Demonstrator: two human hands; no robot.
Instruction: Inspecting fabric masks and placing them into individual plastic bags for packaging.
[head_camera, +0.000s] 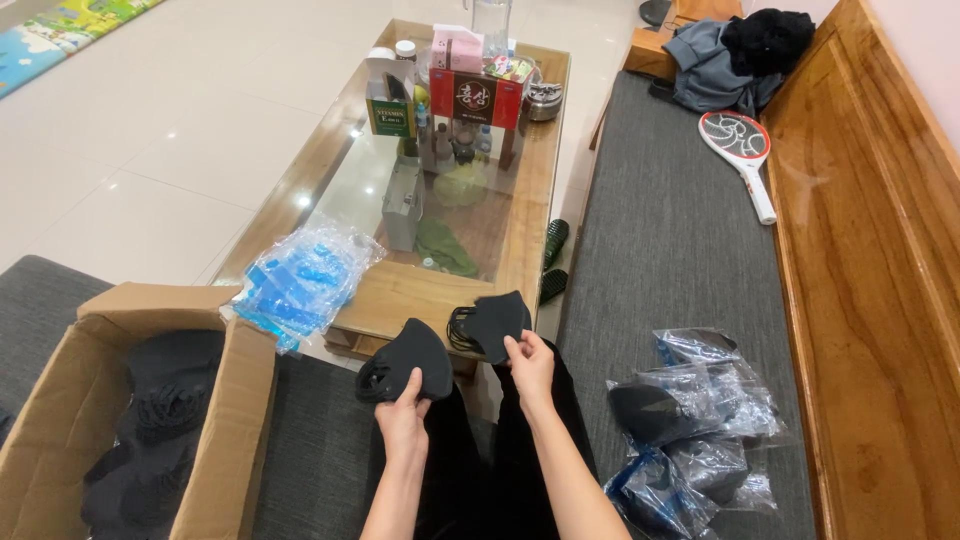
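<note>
Now | left hand (402, 418) fingers grip one black mask (415, 358) | right hand (530, 362) fingers pinch second mask (493, 322)

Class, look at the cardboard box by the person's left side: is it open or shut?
Open. The cardboard box has its flaps standing up, and dark masks show piled inside it.

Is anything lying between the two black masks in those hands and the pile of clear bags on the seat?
Nothing visible: bare grey cushion separates the right hand and its mask from the bagged pile.
</note>
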